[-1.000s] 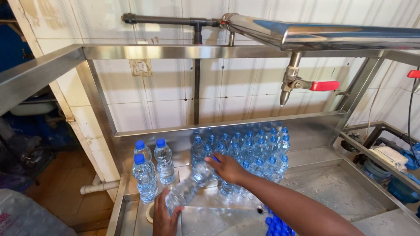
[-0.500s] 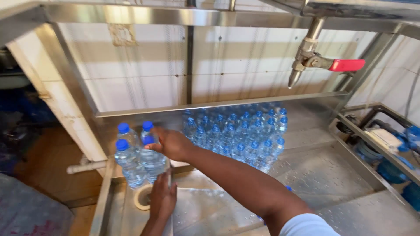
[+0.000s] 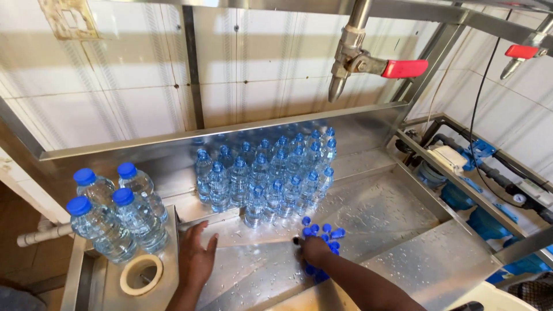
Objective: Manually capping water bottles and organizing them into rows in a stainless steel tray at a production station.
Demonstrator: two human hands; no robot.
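My left hand [image 3: 196,259] lies flat and open on the wet steel bench [image 3: 391,219], just right of the tape roll [image 3: 140,275]. My right hand [image 3: 314,250] is curled over a small heap of loose blue caps [image 3: 324,231] in the middle of the bench; its fingertips are hidden among them. Behind the caps stands a tight cluster of several small blue-capped water bottles [image 3: 265,178]. Several larger capped bottles [image 3: 112,216] stand together at the left end, apart from both hands.
A steel tap with a red lever [image 3: 368,63] hangs above the bench, and a second red lever [image 3: 521,52] is at the far right. Blue pipes and fittings [image 3: 478,190] lie beyond the bench's right rim. A tiled wall closes the back.
My right hand set a bottle among the group at the left, then moved right onto the caps. My left hand let go of the bottle and now lies flat on the bench.
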